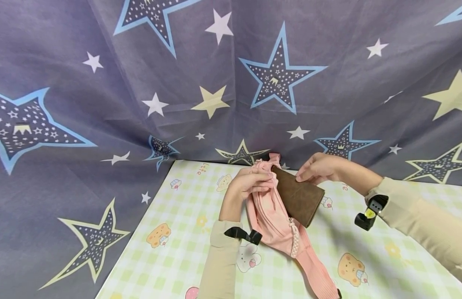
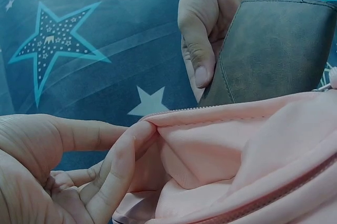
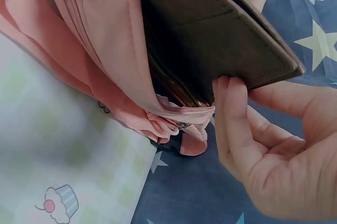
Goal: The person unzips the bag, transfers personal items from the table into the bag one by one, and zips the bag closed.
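A pink waist bag (image 1: 268,211) lies slantwise on the table, its zipped mouth open toward the right. My left hand (image 1: 249,181) pinches the fabric edge of that mouth near the bag's far end; the left wrist view shows the pinched pink rim (image 2: 152,129). My right hand (image 1: 318,168) grips a brown leather wallet (image 1: 300,197) by its far edge, thumb on one face and fingers on the other. In the right wrist view the wallet (image 3: 210,29) stands tilted at the opening, partly inside beside the brass-coloured zip (image 3: 176,90).
The table wears a green-checked cloth (image 1: 186,232) with cartoon prints. A dark star-patterned curtain (image 1: 171,116) hangs along the table's back and left edges. The bag's pink strap (image 1: 317,270) trails toward the front, and a braided zip pull (image 1: 293,238) hangs from the bag.
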Action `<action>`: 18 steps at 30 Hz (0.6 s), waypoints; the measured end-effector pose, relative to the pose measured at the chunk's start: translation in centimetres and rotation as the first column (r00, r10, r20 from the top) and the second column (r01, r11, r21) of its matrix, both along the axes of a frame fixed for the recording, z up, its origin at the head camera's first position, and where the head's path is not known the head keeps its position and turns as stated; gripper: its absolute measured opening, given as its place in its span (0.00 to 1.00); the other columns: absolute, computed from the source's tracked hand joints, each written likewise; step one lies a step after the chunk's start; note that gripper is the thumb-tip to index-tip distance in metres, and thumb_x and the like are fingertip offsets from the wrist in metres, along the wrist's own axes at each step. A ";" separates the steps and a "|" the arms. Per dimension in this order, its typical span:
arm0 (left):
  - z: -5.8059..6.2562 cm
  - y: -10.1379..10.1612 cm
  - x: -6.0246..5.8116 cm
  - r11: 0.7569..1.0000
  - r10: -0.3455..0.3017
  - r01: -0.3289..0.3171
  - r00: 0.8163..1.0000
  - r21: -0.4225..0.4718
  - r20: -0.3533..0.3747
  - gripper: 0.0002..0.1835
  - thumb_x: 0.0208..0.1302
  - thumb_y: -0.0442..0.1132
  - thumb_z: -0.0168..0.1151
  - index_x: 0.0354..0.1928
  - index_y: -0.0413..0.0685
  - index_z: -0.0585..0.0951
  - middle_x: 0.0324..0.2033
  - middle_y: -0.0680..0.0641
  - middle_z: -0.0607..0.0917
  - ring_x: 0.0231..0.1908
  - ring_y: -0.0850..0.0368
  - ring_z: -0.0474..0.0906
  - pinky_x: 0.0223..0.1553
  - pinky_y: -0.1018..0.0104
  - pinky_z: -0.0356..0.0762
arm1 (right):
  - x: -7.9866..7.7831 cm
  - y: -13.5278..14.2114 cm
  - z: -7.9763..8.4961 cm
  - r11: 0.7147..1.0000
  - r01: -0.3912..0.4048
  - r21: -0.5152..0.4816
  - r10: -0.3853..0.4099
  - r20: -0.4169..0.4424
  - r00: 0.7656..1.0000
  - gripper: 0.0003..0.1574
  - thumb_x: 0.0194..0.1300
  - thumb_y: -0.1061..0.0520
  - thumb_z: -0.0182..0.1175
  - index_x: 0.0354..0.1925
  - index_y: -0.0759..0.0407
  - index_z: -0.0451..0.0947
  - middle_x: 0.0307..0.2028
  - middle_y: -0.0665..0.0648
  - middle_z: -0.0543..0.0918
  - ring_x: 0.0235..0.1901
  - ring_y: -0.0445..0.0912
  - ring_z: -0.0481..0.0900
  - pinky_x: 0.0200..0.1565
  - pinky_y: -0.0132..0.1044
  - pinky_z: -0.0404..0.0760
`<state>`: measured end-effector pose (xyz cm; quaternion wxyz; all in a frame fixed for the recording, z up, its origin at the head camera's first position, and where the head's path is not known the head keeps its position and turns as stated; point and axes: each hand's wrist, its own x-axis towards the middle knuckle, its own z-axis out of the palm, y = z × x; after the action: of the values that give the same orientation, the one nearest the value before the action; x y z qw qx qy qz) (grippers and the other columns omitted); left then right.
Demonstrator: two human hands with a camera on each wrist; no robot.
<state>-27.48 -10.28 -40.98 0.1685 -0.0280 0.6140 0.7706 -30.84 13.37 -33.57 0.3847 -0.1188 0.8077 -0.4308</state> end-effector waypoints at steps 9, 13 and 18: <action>-0.1 0.2 0.0 1.000 -0.013 0.013 1.000 0.008 -0.002 0.13 0.59 0.26 0.60 0.46 0.28 0.78 0.21 0.47 0.85 0.22 0.60 0.84 0.26 0.72 0.84 | 0.1 0.6 0.6 0.997 -0.038 0.061 0.039 -0.007 0.999 0.15 0.58 0.59 0.65 0.41 0.69 0.81 0.34 0.51 0.84 0.35 0.42 0.80 0.44 0.37 0.83; 0.0 0.2 0.0 1.000 -0.007 0.007 1.000 0.017 -0.004 0.12 0.59 0.25 0.60 0.45 0.28 0.78 0.21 0.48 0.85 0.22 0.60 0.84 0.25 0.73 0.83 | 0.0 0.4 0.7 0.999 -0.022 0.036 0.023 -0.017 1.000 0.14 0.57 0.62 0.65 0.40 0.72 0.80 0.32 0.52 0.85 0.34 0.43 0.81 0.43 0.38 0.84; 0.0 0.2 0.0 0.999 0.004 -0.004 1.000 0.045 -0.002 0.06 0.58 0.24 0.59 0.38 0.33 0.79 0.20 0.48 0.84 0.21 0.60 0.84 0.24 0.74 0.83 | -0.2 0.1 0.6 1.000 0.012 0.015 -0.011 -0.024 1.000 0.15 0.57 0.65 0.64 0.42 0.74 0.79 0.31 0.52 0.85 0.35 0.43 0.81 0.44 0.37 0.83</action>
<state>-27.46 -10.03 -41.01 0.1671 -0.0247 0.5965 0.7847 -31.02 13.45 -32.98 0.3733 -0.1164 0.8163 -0.4252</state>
